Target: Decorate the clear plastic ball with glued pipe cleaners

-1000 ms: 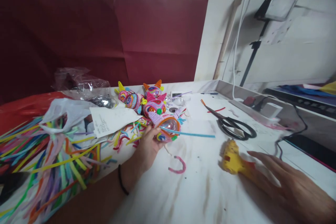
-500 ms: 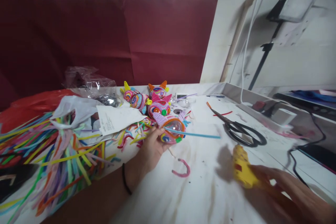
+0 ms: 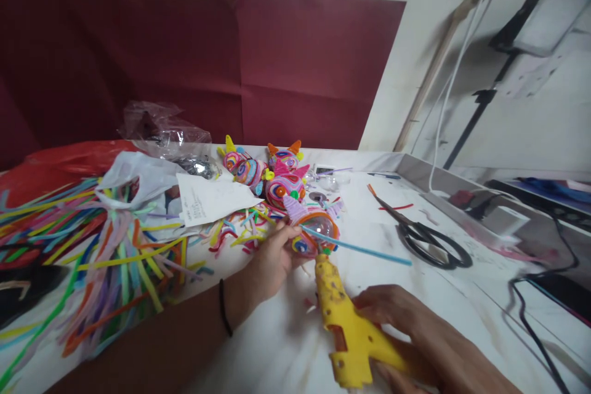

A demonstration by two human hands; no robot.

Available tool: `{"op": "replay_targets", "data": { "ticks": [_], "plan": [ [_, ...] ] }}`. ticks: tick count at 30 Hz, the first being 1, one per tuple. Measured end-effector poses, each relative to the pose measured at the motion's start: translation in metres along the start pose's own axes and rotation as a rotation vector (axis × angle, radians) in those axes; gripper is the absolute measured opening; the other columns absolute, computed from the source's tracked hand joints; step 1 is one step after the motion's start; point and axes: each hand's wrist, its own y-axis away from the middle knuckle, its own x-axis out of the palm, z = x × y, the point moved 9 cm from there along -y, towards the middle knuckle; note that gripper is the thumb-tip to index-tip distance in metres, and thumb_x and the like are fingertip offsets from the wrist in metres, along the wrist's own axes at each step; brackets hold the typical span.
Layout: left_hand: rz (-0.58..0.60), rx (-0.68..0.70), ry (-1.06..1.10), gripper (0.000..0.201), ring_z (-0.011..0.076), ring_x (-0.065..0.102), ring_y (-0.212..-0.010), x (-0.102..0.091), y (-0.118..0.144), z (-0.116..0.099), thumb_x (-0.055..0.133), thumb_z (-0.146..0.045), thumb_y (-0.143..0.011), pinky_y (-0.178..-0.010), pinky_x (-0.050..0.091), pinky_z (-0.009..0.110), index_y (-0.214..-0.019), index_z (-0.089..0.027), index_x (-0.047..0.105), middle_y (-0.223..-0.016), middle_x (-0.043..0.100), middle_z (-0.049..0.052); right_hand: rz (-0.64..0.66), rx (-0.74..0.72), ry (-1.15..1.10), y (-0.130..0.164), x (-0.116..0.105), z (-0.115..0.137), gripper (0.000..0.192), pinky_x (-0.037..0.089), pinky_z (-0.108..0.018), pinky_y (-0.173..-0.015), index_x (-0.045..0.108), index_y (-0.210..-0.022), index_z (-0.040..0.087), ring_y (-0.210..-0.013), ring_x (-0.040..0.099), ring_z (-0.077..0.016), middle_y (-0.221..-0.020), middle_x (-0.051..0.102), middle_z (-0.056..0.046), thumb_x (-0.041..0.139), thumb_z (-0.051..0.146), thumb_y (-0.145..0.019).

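My left hand point(image 3: 272, 258) is closed around the left side of a clear plastic ball point(image 3: 322, 223) trimmed with pipe cleaners: an orange ring, lilac ears and coiled coloured spots. A blue pipe cleaner point(image 3: 369, 249) runs from my left fingertips across the ball and sticks out to the right. In my right hand point(image 3: 415, 326) is a yellow glue gun point(image 3: 339, 314), gripped by its handle. Its nozzle end is at the ball's lower edge, by a green spot; whether it touches cannot be made out. Behind the ball lies a finished-looking pink pipe-cleaner figure point(image 3: 282, 189).
Loose pipe cleaners point(image 3: 124, 258) spread over the left side, beside a white paper piece point(image 3: 212, 200) and a red bag point(image 3: 69, 166). Black-handled scissors point(image 3: 429, 243) lie at the right. A raised ledge point(image 3: 462, 200) holds a white plug, with a black cable point(image 3: 524, 301) nearby.
My right hand has brought the glue gun leftward from the right side to the ball's lower edge. My left hand still holds the ball and blue pipe cleaner. The view has shifted slightly.
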Motion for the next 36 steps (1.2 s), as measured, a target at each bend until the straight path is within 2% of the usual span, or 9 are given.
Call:
{"op": "replay_targets", "data": {
  "ticks": [3, 7, 15, 28, 33, 36],
  "plan": [
    [-0.024, -0.027, -0.007, 0.025, 0.0162, 0.065, -0.075, -0.001, 0.001, 0.002, 0.072, -0.022, -0.069, -0.064, 0.053, 0.026, -0.093, -0.023, 0.062, -0.088, 0.069, 0.000, 0.031, -0.013, 0.050, -0.011, 0.005, 0.005, 0.032, 0.060, -0.019, -0.084, 0.052, -0.129, 0.031, -0.099, 0.074, -0.0174, -0.112, 0.074, -0.003, 0.055, 0.032, -0.097],
    [-0.082, -0.051, 0.003, 0.024, 0.0119, 0.059, -0.063, -0.009, -0.001, 0.008, 0.074, -0.021, -0.067, -0.055, 0.047, 0.022, -0.084, -0.022, 0.057, -0.076, 0.063, -0.004, 0.061, -0.037, 0.072, -0.017, 0.007, 0.008, 0.028, 0.060, -0.017, -0.083, 0.052, -0.126, 0.029, -0.098, 0.074, -0.0159, -0.110, 0.073, -0.004, 0.052, 0.031, -0.098],
    [-0.102, -0.067, -0.026, 0.029, 0.0121, 0.060, -0.065, -0.016, -0.004, 0.013, 0.074, -0.024, -0.067, -0.058, 0.048, 0.024, -0.091, -0.022, 0.058, -0.077, 0.062, -0.004, 0.047, -0.006, 0.066, -0.016, 0.006, 0.004, 0.028, 0.059, -0.016, -0.083, 0.051, -0.125, 0.030, -0.099, 0.074, -0.0147, -0.110, 0.073, -0.003, 0.053, 0.029, -0.097],
    [-0.037, -0.055, -0.023, 0.026, 0.0119, 0.060, -0.058, -0.009, -0.004, 0.011, 0.073, -0.022, -0.068, -0.056, 0.050, 0.024, -0.090, -0.022, 0.059, -0.071, 0.064, -0.005, -0.038, 0.041, 0.073, -0.009, 0.007, -0.002, 0.028, 0.059, -0.010, -0.064, 0.049, -0.126, 0.030, -0.089, 0.075, -0.0137, -0.109, 0.073, -0.003, 0.051, 0.037, -0.098],
    [-0.028, -0.038, -0.017, 0.025, 0.0107, 0.059, -0.057, -0.009, -0.004, 0.009, 0.073, -0.019, -0.069, -0.055, 0.051, 0.022, -0.091, -0.023, 0.060, -0.068, 0.062, -0.007, -0.042, 0.038, 0.084, -0.006, 0.007, -0.002, 0.028, 0.059, -0.015, -0.079, 0.049, -0.126, 0.028, -0.094, 0.075, -0.0151, -0.110, 0.073, -0.004, 0.049, 0.034, -0.099],
    [-0.025, -0.034, 0.001, 0.026, 0.0107, 0.060, -0.058, -0.008, -0.003, 0.009, 0.074, -0.019, -0.069, -0.056, 0.052, 0.022, -0.091, -0.023, 0.061, -0.069, 0.062, -0.007, -0.056, 0.018, 0.070, -0.008, 0.005, 0.001, 0.026, 0.059, -0.016, -0.082, 0.049, -0.124, 0.027, -0.096, 0.074, -0.0159, -0.110, 0.072, -0.005, 0.049, 0.035, -0.099]
  ]
}}
